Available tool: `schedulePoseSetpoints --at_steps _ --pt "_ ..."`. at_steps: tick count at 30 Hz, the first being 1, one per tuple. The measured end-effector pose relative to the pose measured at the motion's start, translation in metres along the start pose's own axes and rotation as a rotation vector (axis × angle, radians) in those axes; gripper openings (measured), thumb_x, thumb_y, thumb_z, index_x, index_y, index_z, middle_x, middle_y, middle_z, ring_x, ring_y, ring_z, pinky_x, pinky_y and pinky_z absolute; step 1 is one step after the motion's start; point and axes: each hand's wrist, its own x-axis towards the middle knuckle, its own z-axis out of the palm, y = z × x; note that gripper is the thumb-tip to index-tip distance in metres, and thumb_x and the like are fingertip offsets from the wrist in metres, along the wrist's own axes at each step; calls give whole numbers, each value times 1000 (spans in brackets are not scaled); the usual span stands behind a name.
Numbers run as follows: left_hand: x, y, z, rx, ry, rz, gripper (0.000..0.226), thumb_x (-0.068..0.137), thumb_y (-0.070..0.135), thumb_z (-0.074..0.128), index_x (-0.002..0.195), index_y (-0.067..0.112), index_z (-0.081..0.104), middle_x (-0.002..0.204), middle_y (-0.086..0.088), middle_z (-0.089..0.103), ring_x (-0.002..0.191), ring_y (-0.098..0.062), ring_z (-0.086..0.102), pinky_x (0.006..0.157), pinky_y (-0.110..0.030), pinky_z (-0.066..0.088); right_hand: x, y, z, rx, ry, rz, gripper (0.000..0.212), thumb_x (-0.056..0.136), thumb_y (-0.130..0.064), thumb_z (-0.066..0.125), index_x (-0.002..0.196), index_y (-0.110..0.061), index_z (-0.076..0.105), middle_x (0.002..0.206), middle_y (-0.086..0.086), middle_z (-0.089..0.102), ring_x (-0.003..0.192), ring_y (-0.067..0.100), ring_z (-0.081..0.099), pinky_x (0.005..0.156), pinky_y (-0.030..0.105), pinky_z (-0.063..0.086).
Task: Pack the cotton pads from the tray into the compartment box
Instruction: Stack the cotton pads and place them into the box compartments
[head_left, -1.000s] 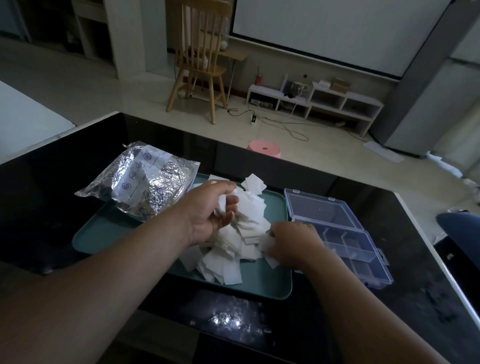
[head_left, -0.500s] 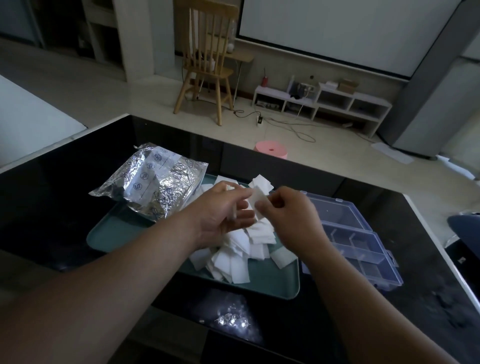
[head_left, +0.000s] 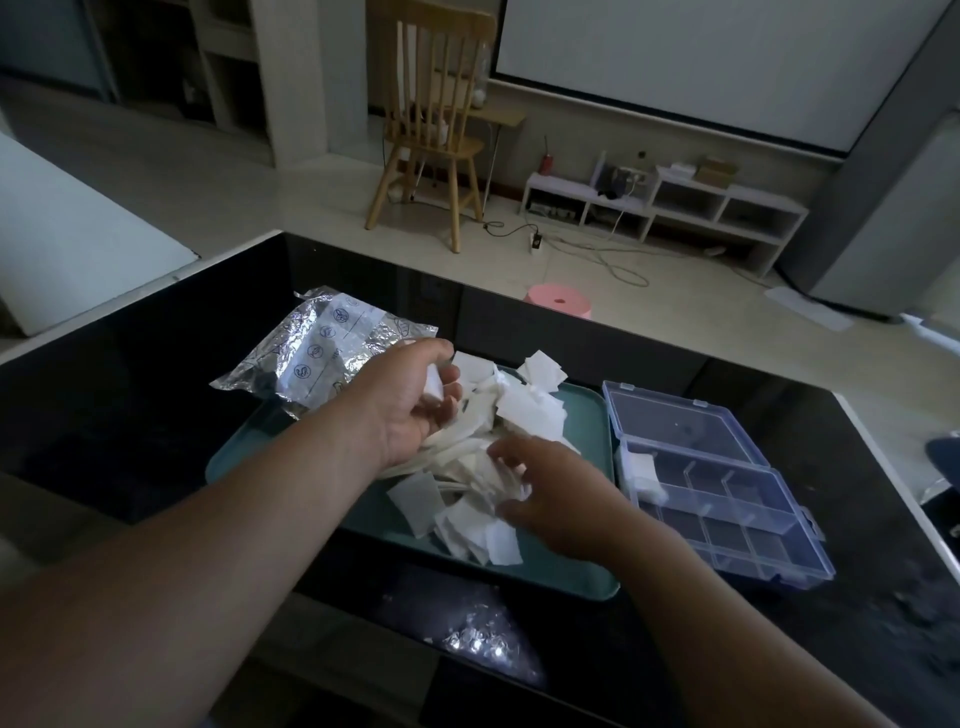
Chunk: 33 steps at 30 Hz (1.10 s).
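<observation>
Reaching: your right hand (head_left: 558, 501) has dropped from mid-air, where half a second ago it met the left over a single pad, back down onto the heap; its fingers are spread and loose on the top sheets, nothing pinched yet.
Left hand: your left hand (head_left: 415, 402) stays raised over the far half of the pile, fingers curled round a small wad of white pads, so that one is grasping.
Newly packed: a little stack of pads (head_left: 644, 470) now sits in the left-end cell of the compartment box (head_left: 727, 514); a second ago that cell looked empty, so I judge one load delivered and many to go.
Cotton pads: the main heap of cotton pads (head_left: 483, 462) lies mid-tray, spilling toward the tray's near edge; thin, soft, matte white squares, some curled, lying every which way.
Tray: the tray (head_left: 571, 577) is smooth teal with rounded corners and a low rim, set on the glossy black counter (head_left: 130, 395).
Box: clear bluish hard plastic, lid hinged open toward the counter's far edge, thin dividers cutting it into small cells, touching or just beside the tray's right edge.
Foil bag: a crinkled silver foil bag (head_left: 317, 353) overhangs the tray's far-left corner.
Handling guess: flimsy sheets will cling together, so expect several per pinch.
</observation>
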Motion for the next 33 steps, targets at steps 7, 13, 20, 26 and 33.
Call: schedulePoseSetpoints --at_steps 7,13,20,26,33 --pt "0 -5 1 50 -19 -11 12 98 12 62 110 14 62 91 -10 63 60 -15 59 51 -22 47 8 9 1 17 36 -8 12 99 -28 65 91 -20 67 76 -9 62 71 8 54 64 26 42" --pt "-3 -13 6 118 -81 -26 16 99 11 58 115 14 61 85 -8 63 61 -14 59 50 -22 49 4 14 -5 12 34 -24 30 108 -34 54 86 -18 65 69 -8 55 66 7 49 59 12 37" --pt "-14 -24 19 175 -161 28 8 102 18 62 106 12 60 89 -10 57 73 -21 64 69 -33 62 5 5 -19 298 426 148 23 103 -30 56 83 -19 63 74 -1 68 66 17 62 60 36 51" --pt "-20 -43 31 319 -443 84 26 105 31 57 104 6 66 96 -16 68 91 -25 70 85 -40 61 0 -14 -19 277 582 105 20 94 -30 64 76 -23 57 68 -6 62 63 14 58 58 38 50" --pt "-12 -34 22 119 -360 -94 20 104 27 56 114 12 63 92 -11 68 86 -24 69 65 -34 60 -12 -8 -26 234 376 -104 29 86 -56 74 106 -38 64 112 -23 59 111 -3 51 86 12 39"
